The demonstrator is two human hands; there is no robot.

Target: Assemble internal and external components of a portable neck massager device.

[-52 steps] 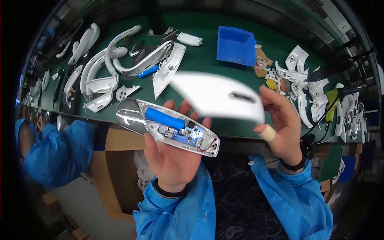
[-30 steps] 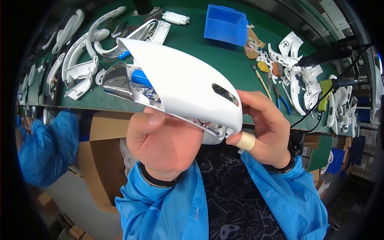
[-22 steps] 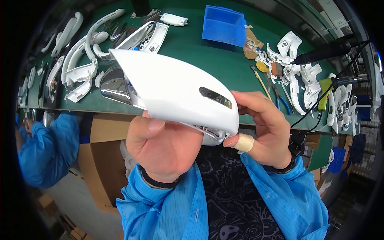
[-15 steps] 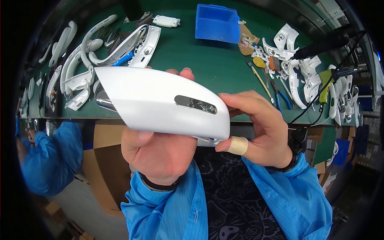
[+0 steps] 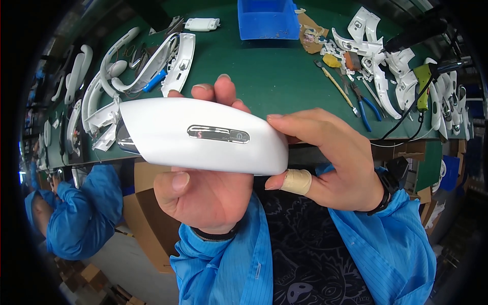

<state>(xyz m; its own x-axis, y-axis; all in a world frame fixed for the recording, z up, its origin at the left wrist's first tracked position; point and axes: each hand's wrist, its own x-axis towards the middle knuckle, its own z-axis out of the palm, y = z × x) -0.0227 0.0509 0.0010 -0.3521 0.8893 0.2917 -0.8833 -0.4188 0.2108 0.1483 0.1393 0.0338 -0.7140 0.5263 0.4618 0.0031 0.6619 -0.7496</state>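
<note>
- Left hand [image 5: 208,198] cradles white casing [image 5: 203,155], palm open
- Right hand [image 5: 335,165] pinches its right end
- Casing hovers at near edge of green table [image 5: 249,71]
- Seemingly being closed; next calls for even pressing

— "What sort of place is seen?"
— "An assembly workshop: the bench [image 5: 223,61] is strewn with white plastic shells [image 5: 405,76], blue-handled pliers [image 5: 362,109] and a lime-green tool [image 5: 422,81]."
— "Is it shared?"
— "Yes, blue workwear is worn by a co-worker [image 5: 84,218] at the left."
</note>
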